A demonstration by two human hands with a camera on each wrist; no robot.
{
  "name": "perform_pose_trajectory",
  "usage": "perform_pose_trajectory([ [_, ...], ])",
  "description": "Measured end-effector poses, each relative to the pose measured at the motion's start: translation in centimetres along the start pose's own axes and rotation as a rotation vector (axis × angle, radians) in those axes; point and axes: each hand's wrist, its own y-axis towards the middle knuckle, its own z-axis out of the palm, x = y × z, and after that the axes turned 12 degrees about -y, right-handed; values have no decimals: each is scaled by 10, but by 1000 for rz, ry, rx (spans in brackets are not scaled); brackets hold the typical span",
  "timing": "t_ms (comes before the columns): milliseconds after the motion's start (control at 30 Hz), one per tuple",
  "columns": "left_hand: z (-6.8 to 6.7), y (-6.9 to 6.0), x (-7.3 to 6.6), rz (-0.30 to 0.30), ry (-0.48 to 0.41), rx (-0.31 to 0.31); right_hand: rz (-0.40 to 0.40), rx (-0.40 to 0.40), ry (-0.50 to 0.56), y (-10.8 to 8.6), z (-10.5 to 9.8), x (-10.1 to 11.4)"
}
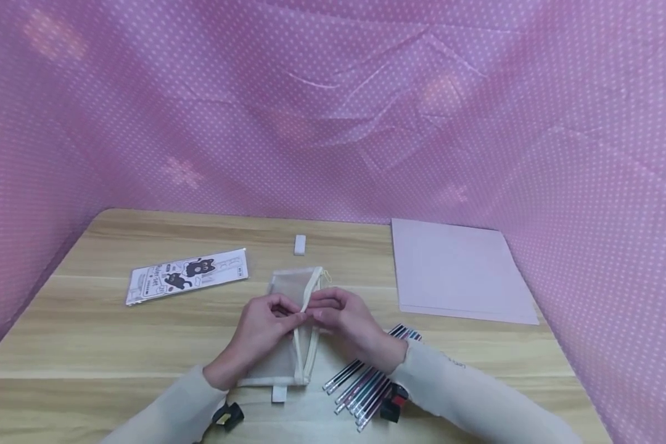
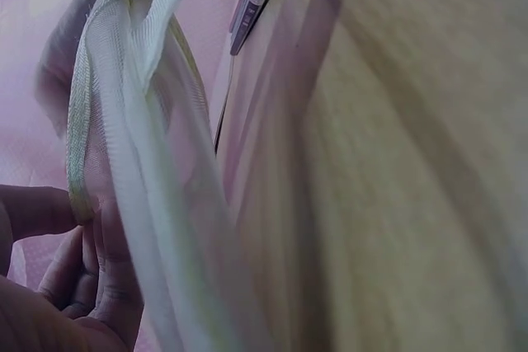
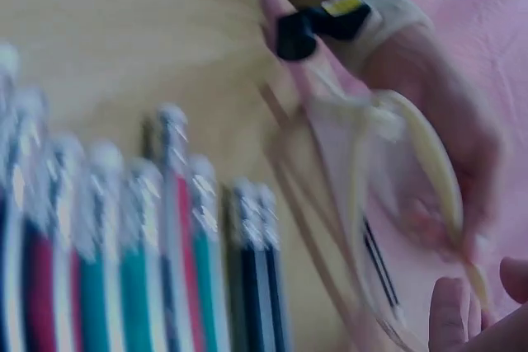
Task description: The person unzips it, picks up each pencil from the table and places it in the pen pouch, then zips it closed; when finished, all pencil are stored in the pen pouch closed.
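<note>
Pouch [image 1: 282,356] of sheer mesh rests on the table [image 1: 89,308], just beside the pencils [image 1: 369,391]; the left hand [image 1: 263,324] and the right hand [image 1: 346,320] each pinch its pale rim [image 1: 311,288], which stands parted. The step in hand seems to be spreading it wide; the next move probably calls for a light, even outward pull.

Left hand [image 1: 263,324] and right hand [image 1: 346,317] close together (both in pinches), 2 forearms [image 1: 472,385] aslant.
</note>
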Motion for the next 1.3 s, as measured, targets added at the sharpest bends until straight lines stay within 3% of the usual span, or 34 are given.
perform_pose_trajectory([
  [200,0,1,2,-15,8,4,-60,-25,-23,-2,-26,13],
  [300,1,1,2,-17,12,2,-99,-33,-85,-4,-41,18],
  [567,1,2,2,-13,16,2,-250,-9,-573,-8,-82,22],
  [967,0,-1,-3,-6,32,-6,-364,59,-963,-26,-118,7],
  [1133,0,-1,-4,-7,32,-7,-397,106,-1046,-30,-122,-2],
  [1300,0,-1,-3,-17,20,-3,-362,207,-1029,-32,-123,-13],
])
